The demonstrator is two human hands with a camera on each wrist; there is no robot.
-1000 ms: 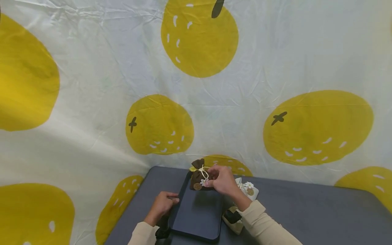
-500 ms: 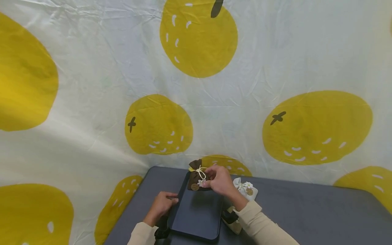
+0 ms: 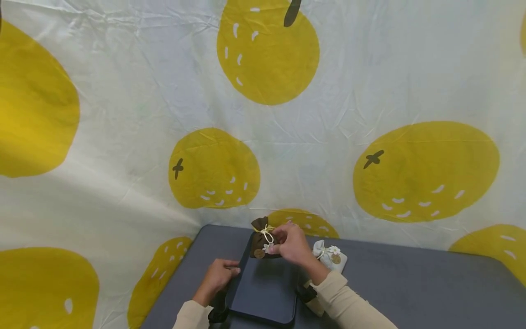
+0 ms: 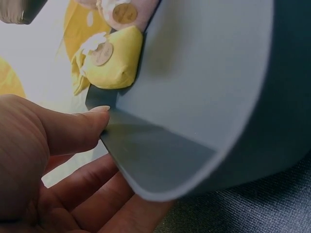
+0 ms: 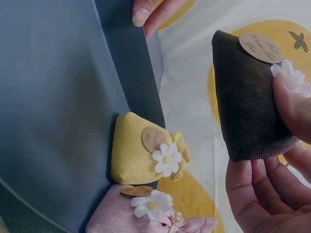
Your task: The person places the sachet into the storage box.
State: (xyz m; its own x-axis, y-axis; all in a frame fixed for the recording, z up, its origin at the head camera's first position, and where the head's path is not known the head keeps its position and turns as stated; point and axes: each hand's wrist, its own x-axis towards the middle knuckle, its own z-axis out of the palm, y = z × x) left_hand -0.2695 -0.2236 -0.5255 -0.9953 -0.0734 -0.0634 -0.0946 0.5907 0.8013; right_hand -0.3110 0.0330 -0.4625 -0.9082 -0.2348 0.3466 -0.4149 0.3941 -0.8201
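Observation:
My right hand (image 3: 293,242) holds a dark brown drawstring sachet (image 3: 260,242) between thumb and fingers, above the far end of a dark tray (image 3: 263,292). The sachet (image 5: 248,102) carries a round tag and a white flower in the right wrist view. My left hand (image 3: 219,276) pinches the tray's left rim, thumb on the edge and fingers on the outer side, clearer in the left wrist view. At the tray's far end lie a yellow sachet (image 5: 138,150) and a pink sachet (image 5: 116,208), side by side; in the head view the brown one and my hand mostly hide them.
Right of the tray, a white sachet (image 3: 334,259) lies on the grey table (image 3: 411,283). A beige sachet (image 3: 315,307) is partly covered by my right wrist. Behind the table hangs a white cloth (image 3: 308,160) printed with large yellow fruit.
My right hand has shifted slightly left and a little lower with the brown sachet. The left hand and the tray stay in place.

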